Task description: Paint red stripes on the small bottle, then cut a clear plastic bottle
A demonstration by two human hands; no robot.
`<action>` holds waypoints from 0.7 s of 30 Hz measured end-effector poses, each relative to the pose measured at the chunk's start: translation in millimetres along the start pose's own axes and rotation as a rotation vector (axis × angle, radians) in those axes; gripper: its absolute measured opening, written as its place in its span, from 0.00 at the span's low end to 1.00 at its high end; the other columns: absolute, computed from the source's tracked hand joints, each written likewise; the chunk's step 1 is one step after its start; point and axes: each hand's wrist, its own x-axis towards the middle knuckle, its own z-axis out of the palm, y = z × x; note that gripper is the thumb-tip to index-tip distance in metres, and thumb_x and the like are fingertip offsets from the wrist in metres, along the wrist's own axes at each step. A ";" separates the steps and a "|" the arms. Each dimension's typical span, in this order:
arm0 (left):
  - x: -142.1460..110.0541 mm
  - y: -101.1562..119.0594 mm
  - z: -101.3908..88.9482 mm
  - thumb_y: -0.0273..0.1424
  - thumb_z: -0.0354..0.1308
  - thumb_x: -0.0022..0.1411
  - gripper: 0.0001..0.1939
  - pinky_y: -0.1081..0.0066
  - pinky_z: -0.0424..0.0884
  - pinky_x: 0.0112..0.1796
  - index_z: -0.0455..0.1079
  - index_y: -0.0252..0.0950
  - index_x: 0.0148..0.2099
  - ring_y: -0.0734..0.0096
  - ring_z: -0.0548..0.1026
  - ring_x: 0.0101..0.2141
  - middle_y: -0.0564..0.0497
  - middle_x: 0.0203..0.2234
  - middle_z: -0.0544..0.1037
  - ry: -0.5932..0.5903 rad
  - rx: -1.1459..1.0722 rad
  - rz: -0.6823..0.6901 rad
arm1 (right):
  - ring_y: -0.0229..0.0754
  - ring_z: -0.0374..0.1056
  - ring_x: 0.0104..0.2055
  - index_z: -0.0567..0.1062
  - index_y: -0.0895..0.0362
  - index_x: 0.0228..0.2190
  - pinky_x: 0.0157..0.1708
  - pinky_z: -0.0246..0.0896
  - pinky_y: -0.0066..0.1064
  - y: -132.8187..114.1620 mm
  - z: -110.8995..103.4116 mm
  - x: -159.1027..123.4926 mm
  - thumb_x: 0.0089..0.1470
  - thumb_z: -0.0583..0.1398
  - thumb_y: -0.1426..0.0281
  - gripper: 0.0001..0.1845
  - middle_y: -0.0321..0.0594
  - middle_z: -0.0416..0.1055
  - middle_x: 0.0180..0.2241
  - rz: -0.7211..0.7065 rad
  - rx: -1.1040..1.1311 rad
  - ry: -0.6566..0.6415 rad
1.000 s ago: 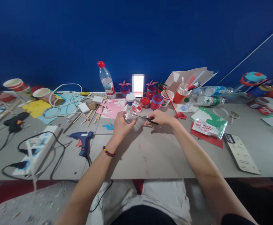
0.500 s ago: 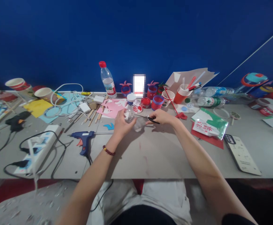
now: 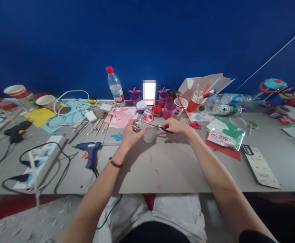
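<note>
My left hand (image 3: 132, 132) is closed around a clear piece of plastic bottle (image 3: 150, 134), its thumb along the near side. In my right hand (image 3: 175, 127) is a pair of scissors (image 3: 165, 129) with black handles. Their thin blades point left, lying across the clear plastic; whether they bite into it I cannot tell. Just beyond the hands stand an open jar of red paint (image 3: 156, 110), a white-lidded jar (image 3: 141, 107) and a purple-rimmed red cup (image 3: 169, 110). A blue paper cutout (image 3: 116, 136) lies left of my left hand.
A blue glue gun (image 3: 89, 150) and a power strip (image 3: 39, 163) with trailing cables lie to the left. Behind are a red-capped bottle (image 3: 115, 88) and pink paper (image 3: 119, 116). On the right lie a packet over green paper (image 3: 225, 135) and a phone (image 3: 261, 166).
Little differs. The clear plastic has turned slightly in my left hand, and the scissors have shifted a little. The whole view has moved slightly.
</note>
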 end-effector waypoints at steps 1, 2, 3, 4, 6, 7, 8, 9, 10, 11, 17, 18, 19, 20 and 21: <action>-0.9 1.6 0.5 0.46 0.67 0.48 0.26 0.72 0.69 0.30 0.66 0.38 0.45 0.75 0.72 0.24 0.57 0.27 0.73 -0.002 0.001 -0.006 | 0.33 0.43 0.24 0.54 0.55 0.15 0.25 0.39 0.31 -0.2 0.1 -0.1 0.43 0.66 0.44 0.34 0.28 0.46 0.18 0.008 0.001 -0.004; -1.7 3.0 0.9 0.46 0.67 0.48 0.26 0.71 0.69 0.30 0.66 0.38 0.45 0.75 0.71 0.24 0.57 0.27 0.73 0.001 0.009 -0.007 | 0.33 0.44 0.24 0.55 0.55 0.15 0.25 0.39 0.31 -0.4 0.2 -0.3 0.43 0.66 0.44 0.34 0.28 0.46 0.18 0.015 0.003 -0.009; -2.4 4.3 1.2 0.46 0.66 0.48 0.25 0.71 0.69 0.30 0.66 0.38 0.44 0.75 0.71 0.24 0.57 0.26 0.73 0.004 0.019 -0.006 | 0.33 0.44 0.24 0.55 0.55 0.15 0.25 0.39 0.31 -0.6 0.2 -0.4 0.43 0.66 0.44 0.34 0.28 0.46 0.18 0.023 0.007 -0.015; -2.9 5.3 1.3 0.46 0.66 0.48 0.25 0.71 0.69 0.30 0.66 0.38 0.43 0.75 0.71 0.24 0.57 0.26 0.72 0.007 0.030 -0.005 | 0.33 0.44 0.23 0.56 0.55 0.15 0.25 0.39 0.31 -0.8 0.3 -0.6 0.43 0.66 0.44 0.34 0.28 0.47 0.18 0.032 0.011 -0.019; -3.4 6.2 1.4 0.45 0.66 0.48 0.24 0.71 0.68 0.30 0.66 0.38 0.42 0.75 0.71 0.24 0.57 0.25 0.72 0.014 0.048 -0.002 | 0.33 0.44 0.23 0.57 0.55 0.15 0.25 0.39 0.31 -1.1 0.4 -0.8 0.43 0.66 0.43 0.34 0.28 0.47 0.18 0.043 0.017 -0.021; -3.5 6.1 1.4 0.45 0.66 0.49 0.24 0.71 0.68 0.30 0.66 0.38 0.43 0.75 0.71 0.24 0.57 0.25 0.72 0.016 0.052 -0.001 | 0.33 0.44 0.23 0.56 0.55 0.15 0.25 0.39 0.31 -1.2 0.5 -0.9 0.42 0.66 0.43 0.34 0.28 0.47 0.18 0.046 0.018 -0.020; -3.6 5.8 1.4 0.45 0.66 0.49 0.24 0.71 0.68 0.30 0.65 0.38 0.43 0.74 0.71 0.24 0.57 0.25 0.72 0.018 0.056 0.001 | 0.33 0.44 0.23 0.56 0.55 0.15 0.25 0.39 0.31 -1.2 0.7 -1.0 0.42 0.66 0.43 0.34 0.27 0.47 0.17 0.047 0.020 -0.020; -3.6 5.4 1.5 0.45 0.66 0.49 0.24 0.71 0.68 0.30 0.65 0.38 0.44 0.74 0.71 0.24 0.57 0.25 0.72 0.021 0.061 0.006 | 0.33 0.44 0.23 0.56 0.55 0.15 0.25 0.39 0.31 -1.1 0.9 -1.1 0.42 0.66 0.43 0.34 0.27 0.47 0.17 0.047 0.025 -0.023; -3.8 5.1 1.7 0.44 0.66 0.49 0.24 0.71 0.68 0.31 0.65 0.38 0.44 0.74 0.71 0.24 0.57 0.25 0.72 0.027 0.069 0.015 | 0.33 0.44 0.23 0.56 0.55 0.15 0.25 0.39 0.31 -1.1 1.2 -1.2 0.43 0.66 0.43 0.35 0.27 0.47 0.17 0.047 0.031 -0.027; -4.1 4.9 2.0 0.44 0.66 0.49 0.24 0.70 0.68 0.31 0.65 0.37 0.45 0.73 0.72 0.25 0.57 0.26 0.72 0.032 0.079 0.025 | 0.33 0.44 0.23 0.55 0.55 0.16 0.25 0.39 0.31 -1.2 1.6 -1.2 0.43 0.66 0.43 0.35 0.27 0.47 0.17 0.048 0.039 -0.033; -9.0 6.5 7.6 0.44 0.66 0.50 0.27 0.68 0.70 0.34 0.65 0.38 0.48 0.69 0.73 0.28 0.54 0.29 0.74 0.016 0.168 0.034 | 0.33 0.47 0.23 0.59 0.55 0.16 0.25 0.40 0.31 -5.6 4.5 -1.8 0.44 0.65 0.43 0.32 0.28 0.50 0.17 0.046 0.056 -0.057; -9.9 6.6 8.8 0.44 0.66 0.50 0.27 0.68 0.70 0.34 0.65 0.38 0.48 0.69 0.73 0.29 0.53 0.30 0.74 0.008 0.183 0.032 | 0.33 0.47 0.23 0.59 0.55 0.16 0.25 0.40 0.31 -6.4 4.7 -2.0 0.44 0.65 0.44 0.32 0.28 0.50 0.17 0.048 0.054 -0.060; -10.7 6.5 9.8 0.44 0.66 0.50 0.27 0.68 0.70 0.34 0.65 0.38 0.49 0.69 0.74 0.29 0.53 0.31 0.74 0.002 0.196 0.033 | 0.33 0.47 0.22 0.59 0.55 0.17 0.25 0.40 0.31 -7.0 4.7 -2.2 0.44 0.65 0.43 0.32 0.28 0.50 0.17 0.052 0.050 -0.062; -11.3 6.3 10.6 0.44 0.66 0.51 0.27 0.67 0.70 0.35 0.64 0.38 0.49 0.69 0.74 0.30 0.53 0.32 0.74 -0.001 0.208 0.035 | 0.33 0.47 0.22 0.59 0.55 0.17 0.25 0.40 0.31 -7.4 4.7 -2.4 0.44 0.65 0.43 0.32 0.28 0.51 0.17 0.055 0.046 -0.063; -11.9 6.2 11.1 0.44 0.65 0.51 0.27 0.67 0.69 0.35 0.64 0.38 0.50 0.69 0.74 0.30 0.53 0.32 0.74 -0.001 0.218 0.039 | 0.33 0.47 0.22 0.58 0.55 0.17 0.25 0.40 0.31 -7.6 4.6 -2.5 0.45 0.65 0.43 0.32 0.28 0.51 0.17 0.056 0.043 -0.062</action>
